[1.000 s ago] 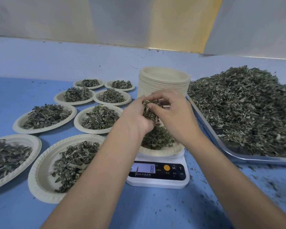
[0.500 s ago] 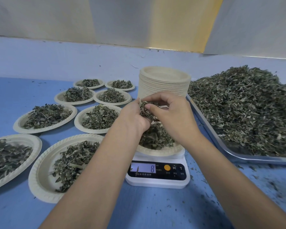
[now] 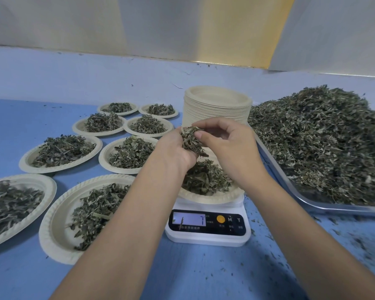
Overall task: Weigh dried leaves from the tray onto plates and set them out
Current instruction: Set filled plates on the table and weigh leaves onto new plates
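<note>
Head view: I see the left hand (image 3: 173,153) cupping a leaf clump (image 3: 190,141) above the plate (image 3: 216,199) on the scale (image 3: 208,237), right hand (image 3: 233,152) pinching its top.

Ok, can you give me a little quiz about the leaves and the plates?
1. True or false: the left hand and right hand hold a clump of leaves above the plate on the scale.
2. Which number does the scale's display show? A) 7 B) 3 C) 0
3. How many filled plates lie to the left of the scale?
Key: 1 true; 2 A; 3 eight.
</note>
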Motion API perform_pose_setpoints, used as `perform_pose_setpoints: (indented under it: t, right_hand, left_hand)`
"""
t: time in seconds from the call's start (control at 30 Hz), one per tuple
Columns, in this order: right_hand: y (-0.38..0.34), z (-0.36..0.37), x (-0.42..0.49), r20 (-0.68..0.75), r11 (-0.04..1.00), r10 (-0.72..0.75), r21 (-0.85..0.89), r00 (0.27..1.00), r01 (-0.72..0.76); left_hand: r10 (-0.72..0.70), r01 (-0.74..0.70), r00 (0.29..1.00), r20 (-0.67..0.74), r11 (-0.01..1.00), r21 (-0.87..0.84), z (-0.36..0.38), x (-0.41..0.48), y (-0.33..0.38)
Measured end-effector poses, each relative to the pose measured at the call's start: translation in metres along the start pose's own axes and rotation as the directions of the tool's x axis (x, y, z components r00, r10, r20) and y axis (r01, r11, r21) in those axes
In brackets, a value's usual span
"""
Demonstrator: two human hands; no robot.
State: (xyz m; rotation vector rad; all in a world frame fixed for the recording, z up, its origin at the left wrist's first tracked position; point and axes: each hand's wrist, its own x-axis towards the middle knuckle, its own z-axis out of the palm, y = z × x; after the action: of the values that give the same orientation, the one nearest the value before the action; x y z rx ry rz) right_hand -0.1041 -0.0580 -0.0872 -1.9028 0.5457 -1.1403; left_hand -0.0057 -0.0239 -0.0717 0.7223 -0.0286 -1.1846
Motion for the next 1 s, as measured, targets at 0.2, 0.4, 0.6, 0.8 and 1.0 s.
perform_pose_setpoints:
  t: [0.2,0.4,0.6,0.8,1.0]
  right_hand:
    - [-0.002,-0.002,0.001,-0.012,0.991,0.017,0.136,1.0,-0.016]
    - [0.001,-0.003,0.002,-0.026,0.992,0.029,0.126,0.999,-0.025]
    - [0.007,-0.009,0.005,-0.095,0.997,0.058,0.057,0.994,-0.052]
    - [0.012,-0.01,0.007,-0.138,0.998,0.067,0.013,0.988,-0.066]
    - [0.016,-0.011,0.006,-0.137,0.994,0.05,-0.092,0.989,-0.063]
  left_hand:
    - [0.004,-0.007,1.0,-0.026,0.99,-0.142,-0.002,0.001,0.004]
    - [0.032,-0.034,0.999,-0.024,0.995,-0.095,-0.001,-0.009,0.007]
    - [0.005,-0.001,0.999,0.039,0.995,-0.095,-0.003,-0.013,0.011]
    - [0.025,-0.025,1.0,-0.001,0.997,-0.073,-0.003,-0.015,0.014]
    - [0.043,-0.047,0.998,-0.05,0.996,-0.076,-0.007,-0.01,0.015]
